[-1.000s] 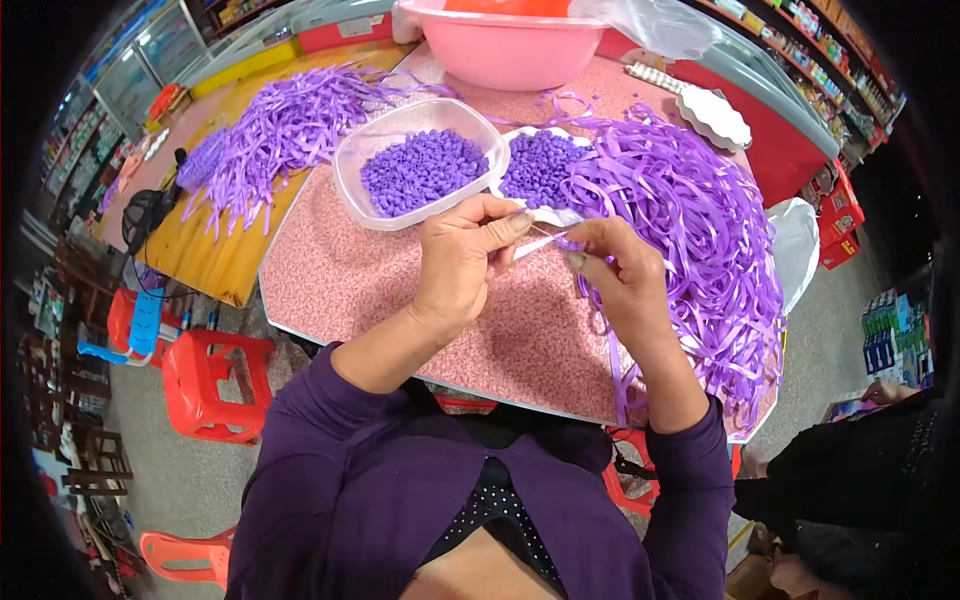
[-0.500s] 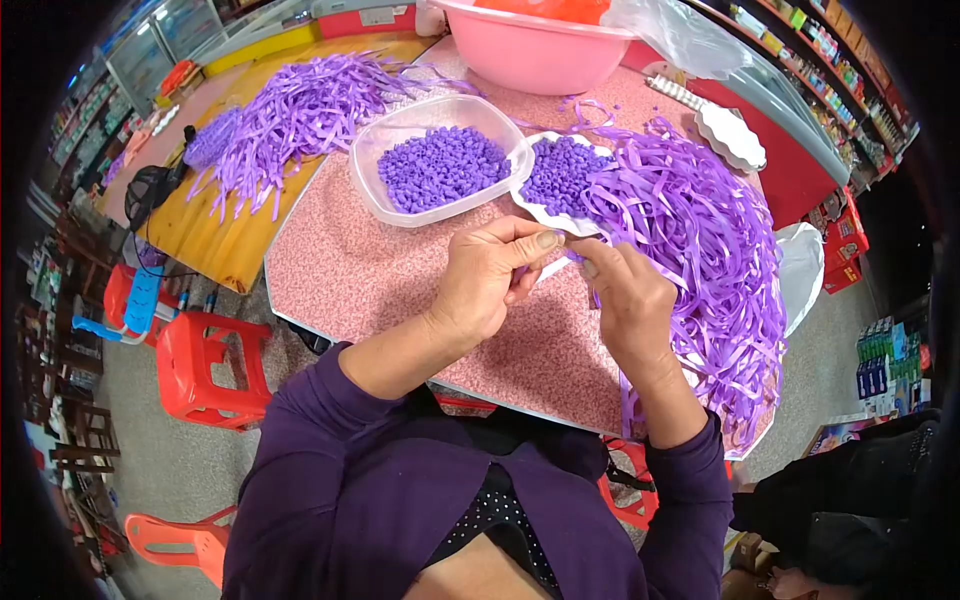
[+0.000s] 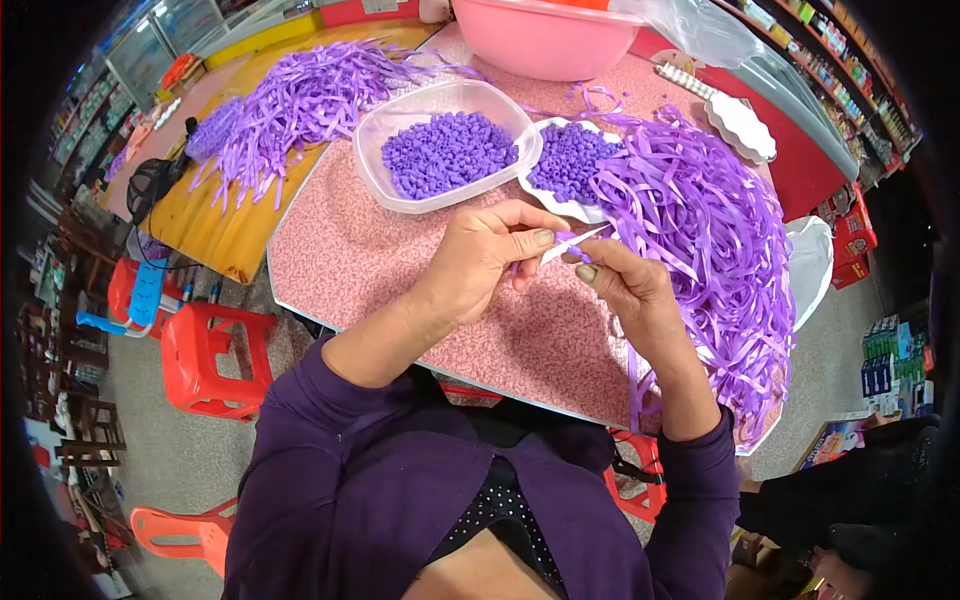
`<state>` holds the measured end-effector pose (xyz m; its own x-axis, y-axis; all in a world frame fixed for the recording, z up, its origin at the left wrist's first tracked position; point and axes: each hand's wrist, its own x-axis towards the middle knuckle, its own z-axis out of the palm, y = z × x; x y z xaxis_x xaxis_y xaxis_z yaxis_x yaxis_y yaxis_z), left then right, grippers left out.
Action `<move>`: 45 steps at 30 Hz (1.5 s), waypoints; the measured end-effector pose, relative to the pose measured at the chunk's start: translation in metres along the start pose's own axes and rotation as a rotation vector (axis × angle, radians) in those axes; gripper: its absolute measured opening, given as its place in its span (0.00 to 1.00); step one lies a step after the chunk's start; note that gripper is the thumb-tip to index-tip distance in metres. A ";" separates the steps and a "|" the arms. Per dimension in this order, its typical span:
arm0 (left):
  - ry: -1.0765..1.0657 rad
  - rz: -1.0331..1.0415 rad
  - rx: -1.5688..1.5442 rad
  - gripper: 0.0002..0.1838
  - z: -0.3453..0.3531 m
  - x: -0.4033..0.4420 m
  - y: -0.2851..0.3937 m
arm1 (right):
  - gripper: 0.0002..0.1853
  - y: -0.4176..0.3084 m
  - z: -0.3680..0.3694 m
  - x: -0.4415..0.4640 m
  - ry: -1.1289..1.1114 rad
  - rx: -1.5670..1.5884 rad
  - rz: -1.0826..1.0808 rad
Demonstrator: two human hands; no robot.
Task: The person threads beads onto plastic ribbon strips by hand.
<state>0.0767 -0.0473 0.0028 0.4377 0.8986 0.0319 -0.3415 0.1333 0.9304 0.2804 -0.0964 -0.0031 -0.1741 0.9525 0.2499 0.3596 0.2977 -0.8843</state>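
My left hand [image 3: 490, 252] pinches a thin white pointed strip [image 3: 572, 243] between thumb and fingers, and a bit of purple ribbon [image 3: 564, 236] shows beside it. Close to the strip's tip, my right hand [image 3: 635, 290] is closed at the fingertips on a small purple bead [image 3: 577, 256]. Whether the bead sits on the strip, I cannot tell. Just beyond my hands is a clear plastic tub [image 3: 372, 170] of purple beads. A white scalloped dish [image 3: 580, 212] with more beads touches its right side. Purple ribbons [image 3: 710, 240] are heaped at the right, partly over the dish.
A second ribbon pile [image 3: 300, 100] lies on the yellow wooden table [image 3: 225, 240] at left. At the back of the pink table [image 3: 330, 240] stands a pink basin [image 3: 545, 45]. A white scalloped dish [image 3: 740, 125] lies back right. Red stools [image 3: 210, 360] stand at left.
My hands have turned and drawn slightly apart, so the white strip and the purple bead now show between them. The whole view has shifted a little.
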 end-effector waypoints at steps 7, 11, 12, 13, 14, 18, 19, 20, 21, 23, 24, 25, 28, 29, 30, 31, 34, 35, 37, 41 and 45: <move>-0.013 -0.113 -0.109 0.06 -0.009 0.005 -0.003 | 0.10 -0.010 -0.002 0.000 -0.072 0.016 0.039; -0.004 -0.140 -0.112 0.06 -0.009 0.005 -0.002 | 0.11 -0.002 -0.005 0.000 -0.041 0.022 0.050; -0.002 -0.140 -0.111 0.06 -0.008 0.004 -0.001 | 0.12 -0.002 -0.005 0.000 -0.035 -0.007 0.032; 0.018 -0.147 -0.107 0.06 -0.006 0.004 0.001 | 0.12 -0.002 -0.005 0.000 -0.035 -0.006 0.032; 0.038 -0.153 -0.104 0.06 -0.005 0.004 0.003 | 0.12 -0.002 -0.005 0.000 -0.032 -0.039 0.004; 0.054 -0.151 -0.087 0.06 -0.004 0.003 0.003 | 0.12 -0.005 -0.006 0.000 -0.042 -0.110 -0.011; 0.046 -0.134 -0.070 0.06 -0.004 0.003 0.002 | 0.12 -0.005 -0.006 0.000 -0.042 -0.109 -0.011; 0.038 -0.118 -0.053 0.06 -0.004 0.003 0.001 | 0.12 -0.006 -0.006 -0.001 -0.046 -0.114 -0.013; 0.038 -0.118 -0.052 0.06 -0.004 0.003 0.001 | 0.12 -0.006 -0.006 -0.001 -0.049 -0.118 -0.015; -0.002 -0.092 0.012 0.07 -0.005 0.002 0.002 | 0.12 -0.006 -0.007 -0.001 -0.059 -0.139 -0.010; -0.003 -0.093 0.013 0.07 -0.005 0.002 0.002 | 0.12 -0.006 -0.007 -0.001 -0.068 -0.161 -0.005; -0.015 -0.079 0.012 0.07 -0.004 0.001 0.002 | 0.12 -0.006 -0.007 -0.001 -0.067 -0.161 -0.005; -0.028 -0.066 0.013 0.07 -0.004 0.001 0.002 | 0.12 -0.003 -0.008 -0.001 -0.049 -0.178 -0.032; -0.027 -0.066 0.015 0.07 -0.004 0.001 0.002 | 0.13 -0.002 -0.008 -0.001 -0.040 -0.220 -0.042; -0.027 -0.066 0.015 0.07 -0.004 0.001 0.003 | 0.13 -0.002 -0.008 -0.001 -0.032 -0.262 -0.052; -0.030 -0.076 -0.001 0.06 -0.005 0.000 0.003 | 0.13 -0.003 -0.008 -0.001 -0.031 -0.262 -0.051; -0.039 -0.088 -0.026 0.06 -0.007 0.000 0.003 | 0.14 -0.005 -0.006 -0.001 0.005 -0.325 -0.116; -0.045 -0.090 -0.035 0.06 -0.007 0.000 0.003 | 0.13 -0.003 -0.005 0.000 0.044 -0.358 -0.154; -0.037 -0.101 -0.042 0.06 -0.006 0.000 0.004 | 0.12 0.001 -0.004 0.001 0.082 -0.392 -0.192; -0.006 -0.150 -0.025 0.06 -0.007 -0.001 0.007 | 0.16 -0.002 -0.009 0.000 0.094 -0.600 -0.252; 0.013 -0.156 0.031 0.05 -0.008 -0.002 0.006 | 0.20 -0.012 -0.012 0.000 0.037 -0.814 -0.241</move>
<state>0.0678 -0.0448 0.0053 0.4727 0.8733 -0.1179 -0.2442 0.2584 0.9347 0.2870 -0.0988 0.0118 -0.3053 0.8545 0.4203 0.8666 0.4322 -0.2494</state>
